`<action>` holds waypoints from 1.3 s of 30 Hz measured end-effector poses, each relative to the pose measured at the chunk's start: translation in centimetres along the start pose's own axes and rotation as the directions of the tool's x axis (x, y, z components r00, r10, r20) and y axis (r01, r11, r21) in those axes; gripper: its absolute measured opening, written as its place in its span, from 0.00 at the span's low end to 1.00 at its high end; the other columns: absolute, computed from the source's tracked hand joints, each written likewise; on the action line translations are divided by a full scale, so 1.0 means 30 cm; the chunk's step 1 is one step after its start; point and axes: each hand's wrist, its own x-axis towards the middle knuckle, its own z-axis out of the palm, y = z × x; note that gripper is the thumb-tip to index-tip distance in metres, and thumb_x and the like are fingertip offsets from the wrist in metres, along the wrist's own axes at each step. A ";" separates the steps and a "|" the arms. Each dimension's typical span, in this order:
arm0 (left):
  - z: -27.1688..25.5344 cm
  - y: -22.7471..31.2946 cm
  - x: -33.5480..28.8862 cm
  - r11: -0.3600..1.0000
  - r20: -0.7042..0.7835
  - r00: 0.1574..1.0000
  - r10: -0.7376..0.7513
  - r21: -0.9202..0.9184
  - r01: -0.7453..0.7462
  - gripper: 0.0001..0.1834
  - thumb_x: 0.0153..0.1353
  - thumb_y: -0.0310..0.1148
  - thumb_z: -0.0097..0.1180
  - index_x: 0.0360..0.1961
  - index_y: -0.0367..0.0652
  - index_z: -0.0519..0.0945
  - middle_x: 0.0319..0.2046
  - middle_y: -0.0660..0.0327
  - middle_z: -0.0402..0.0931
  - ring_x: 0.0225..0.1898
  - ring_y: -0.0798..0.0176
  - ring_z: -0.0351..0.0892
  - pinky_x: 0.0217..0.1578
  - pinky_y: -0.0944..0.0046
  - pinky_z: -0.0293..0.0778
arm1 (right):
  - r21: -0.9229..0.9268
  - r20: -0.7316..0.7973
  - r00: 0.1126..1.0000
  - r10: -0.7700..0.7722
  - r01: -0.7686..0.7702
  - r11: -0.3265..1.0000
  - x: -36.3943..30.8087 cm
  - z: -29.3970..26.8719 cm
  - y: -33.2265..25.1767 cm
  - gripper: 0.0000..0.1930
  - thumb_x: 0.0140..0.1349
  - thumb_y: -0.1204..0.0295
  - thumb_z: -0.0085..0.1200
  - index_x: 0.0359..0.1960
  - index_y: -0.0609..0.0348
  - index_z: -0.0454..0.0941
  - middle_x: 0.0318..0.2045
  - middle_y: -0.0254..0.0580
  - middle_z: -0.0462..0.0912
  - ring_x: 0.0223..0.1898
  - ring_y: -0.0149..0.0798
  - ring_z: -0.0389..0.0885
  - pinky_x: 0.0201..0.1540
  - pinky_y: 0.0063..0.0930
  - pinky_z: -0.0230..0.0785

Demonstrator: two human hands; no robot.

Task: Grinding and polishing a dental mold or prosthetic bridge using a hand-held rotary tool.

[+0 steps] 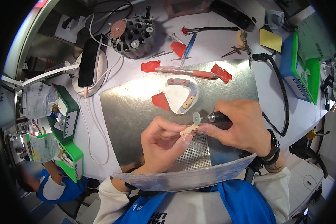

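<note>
My left hand (158,143) pinches a short row of cream-coloured teeth, a dental bridge (189,130), between thumb and fingers. My right hand (242,123) is wrapped round a dark rotary handpiece (223,117), and its thumb reaches the right end of the bridge. On the handpiece's tip a pale green grinding disc (196,118) stands just above the bridge; whether they touch, I cannot tell. Beyond my hands, a white plaster dental model (175,98) with a grey gum arch and a few cream teeth lies on the metal sheet (128,112).
Red wax pieces (160,101) and a pink-handled tool (186,72) lie near the model. A round bur holder (132,37) and a phone (89,63) stand far left. Green bins (65,115) flank the bench. A clear shield (186,175) curves below my hands. Another person (56,181) is at left.
</note>
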 end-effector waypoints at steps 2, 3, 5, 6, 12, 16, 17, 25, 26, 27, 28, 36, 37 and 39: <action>-0.001 -0.001 -0.001 1.000 -0.002 1.000 -0.002 0.001 0.002 0.11 0.59 0.17 0.56 0.40 0.33 0.69 0.41 0.42 0.80 0.47 0.59 0.81 0.49 0.61 0.77 | 0.007 -0.009 1.000 -0.017 0.017 1.000 -0.001 0.006 -0.002 0.22 0.46 0.52 0.68 0.23 0.57 0.73 0.13 0.40 0.71 0.16 0.44 0.72 0.20 0.35 0.60; -0.001 0.000 -0.001 1.000 -0.002 1.000 -0.001 0.009 0.001 0.11 0.59 0.17 0.56 0.40 0.33 0.69 0.41 0.42 0.80 0.47 0.59 0.81 0.49 0.61 0.77 | 0.008 -0.007 1.000 -0.017 0.017 1.000 -0.002 0.007 -0.002 0.22 0.46 0.52 0.68 0.23 0.57 0.73 0.13 0.40 0.71 0.16 0.44 0.72 0.20 0.35 0.60; 0.000 0.002 0.000 1.000 -0.003 1.000 -0.001 0.017 0.001 0.10 0.59 0.17 0.56 0.40 0.33 0.69 0.41 0.42 0.80 0.47 0.59 0.81 0.50 0.60 0.77 | -0.001 0.008 1.000 -0.012 0.012 1.000 -0.002 0.006 -0.003 0.22 0.47 0.52 0.68 0.23 0.57 0.73 0.13 0.40 0.70 0.16 0.44 0.72 0.20 0.35 0.59; 0.001 0.002 0.001 1.000 -0.002 1.000 -0.004 0.017 0.004 0.10 0.59 0.16 0.56 0.40 0.33 0.69 0.41 0.42 0.80 0.47 0.59 0.81 0.50 0.60 0.77 | -0.001 0.009 1.000 -0.012 0.012 1.000 -0.001 0.006 -0.004 0.22 0.47 0.52 0.68 0.23 0.57 0.73 0.13 0.40 0.70 0.16 0.44 0.72 0.20 0.35 0.59; 0.004 0.000 0.003 1.000 -0.006 1.000 -0.012 0.007 0.012 0.10 0.58 0.16 0.56 0.39 0.33 0.70 0.42 0.41 0.79 0.47 0.59 0.81 0.50 0.60 0.77 | -0.006 0.003 1.000 -0.025 0.025 1.000 0.002 0.007 -0.003 0.22 0.47 0.52 0.67 0.22 0.57 0.73 0.13 0.40 0.71 0.16 0.44 0.72 0.19 0.35 0.59; 0.009 0.000 0.005 1.000 -0.009 1.000 -0.004 0.007 0.004 0.10 0.58 0.16 0.57 0.38 0.33 0.70 0.43 0.40 0.79 0.47 0.59 0.81 0.49 0.60 0.78 | -0.028 -0.029 0.999 -0.023 0.022 0.999 0.004 0.008 0.003 0.25 0.51 0.46 0.63 0.22 0.56 0.72 0.10 0.38 0.71 0.13 0.42 0.73 0.17 0.34 0.63; 0.008 -0.001 0.006 1.000 -0.009 1.000 -0.004 0.006 0.004 0.10 0.58 0.16 0.57 0.38 0.33 0.70 0.43 0.40 0.79 0.47 0.59 0.81 0.49 0.60 0.78 | -0.042 -0.021 1.000 -0.022 0.022 0.999 0.003 0.008 0.004 0.25 0.51 0.45 0.63 0.21 0.56 0.72 0.10 0.38 0.71 0.13 0.42 0.73 0.16 0.34 0.63; 0.009 0.003 0.003 0.999 -0.015 0.999 -0.029 0.022 0.030 0.10 0.57 0.16 0.58 0.37 0.33 0.71 0.43 0.40 0.79 0.47 0.61 0.80 0.48 0.62 0.78 | 0.012 0.002 1.000 0.021 -0.021 1.000 -0.001 0.005 -0.003 0.22 0.48 0.52 0.67 0.21 0.57 0.73 0.12 0.41 0.71 0.16 0.44 0.72 0.19 0.35 0.60; 0.009 0.003 0.003 0.999 -0.014 0.999 -0.030 0.021 0.031 0.10 0.57 0.16 0.58 0.37 0.33 0.71 0.43 0.40 0.79 0.47 0.61 0.80 0.48 0.62 0.78 | 0.010 0.005 1.000 0.018 -0.018 1.000 -0.002 0.004 -0.003 0.22 0.48 0.52 0.67 0.21 0.57 0.73 0.13 0.41 0.71 0.16 0.44 0.72 0.19 0.35 0.60; 0.010 0.001 0.003 0.999 -0.016 1.000 -0.027 0.018 0.027 0.10 0.57 0.16 0.58 0.37 0.33 0.71 0.43 0.40 0.79 0.47 0.61 0.80 0.48 0.62 0.78 | 0.010 0.005 1.000 0.019 -0.019 1.000 -0.001 0.004 -0.001 0.22 0.48 0.52 0.67 0.21 0.57 0.73 0.13 0.41 0.71 0.16 0.44 0.72 0.19 0.35 0.60; 0.010 0.000 0.003 1.000 -0.018 1.000 -0.023 0.015 0.023 0.10 0.57 0.15 0.58 0.37 0.33 0.71 0.43 0.40 0.79 0.47 0.61 0.80 0.48 0.62 0.78 | -0.018 -0.014 1.000 -0.014 0.014 1.000 0.001 0.006 0.004 0.23 0.50 0.49 0.65 0.21 0.56 0.72 0.11 0.39 0.71 0.14 0.44 0.73 0.18 0.35 0.61; 0.008 0.005 0.003 1.000 0.002 1.000 -0.025 -0.002 0.025 0.11 0.56 0.14 0.58 0.37 0.33 0.70 0.44 0.39 0.78 0.48 0.59 0.80 0.50 0.60 0.77 | 0.002 0.008 1.000 0.024 -0.024 1.000 0.000 0.000 -0.002 0.21 0.46 0.54 0.68 0.22 0.57 0.74 0.13 0.41 0.72 0.16 0.45 0.73 0.20 0.35 0.61; 0.008 0.005 0.002 1.000 0.008 1.000 -0.024 -0.003 0.024 0.11 0.56 0.14 0.58 0.37 0.33 0.70 0.44 0.39 0.78 0.48 0.58 0.80 0.51 0.60 0.77 | 0.005 0.005 1.000 0.024 -0.024 1.000 0.001 -0.002 -0.001 0.21 0.46 0.54 0.68 0.21 0.57 0.74 0.13 0.41 0.72 0.16 0.45 0.73 0.20 0.35 0.61; 0.006 0.004 -0.002 1.000 0.007 1.000 -0.024 -0.005 0.025 0.11 0.55 0.14 0.58 0.36 0.33 0.70 0.44 0.39 0.78 0.48 0.58 0.80 0.51 0.60 0.77 | 0.008 0.001 1.000 0.024 -0.024 1.000 0.001 -0.001 -0.002 0.21 0.46 0.54 0.69 0.21 0.57 0.74 0.13 0.41 0.72 0.16 0.45 0.73 0.20 0.35 0.61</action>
